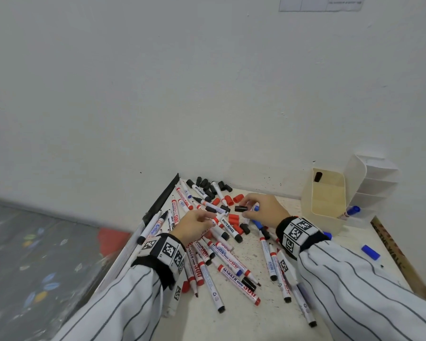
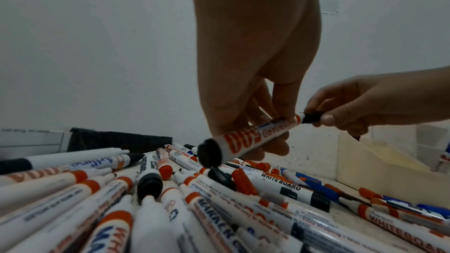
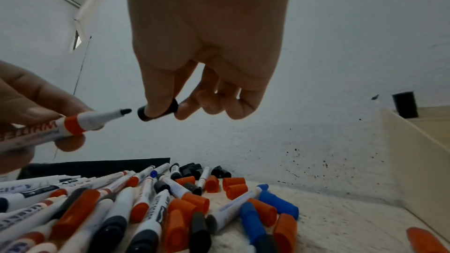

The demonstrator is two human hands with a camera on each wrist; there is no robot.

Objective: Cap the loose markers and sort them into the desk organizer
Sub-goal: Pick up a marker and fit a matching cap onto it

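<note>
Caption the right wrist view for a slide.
Right hand pinches a black cap just short of the black tip of the marker held by the left hand.

White painted wall (image 1: 182,94) fills most of the head view, with dark specks near its base and a printed sheet (image 1: 320,3) taped high at right. Pale speckled surface (image 1: 244,321) butts against it. Grey paint-flecked floor (image 1: 35,254) lower left.

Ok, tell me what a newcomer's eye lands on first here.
The heap of red, black and blue whiteboard markers and loose caps across the white table. Above it, the left hand holds an uncapped black-tipped marker facing a black cap in the right hand.
</note>
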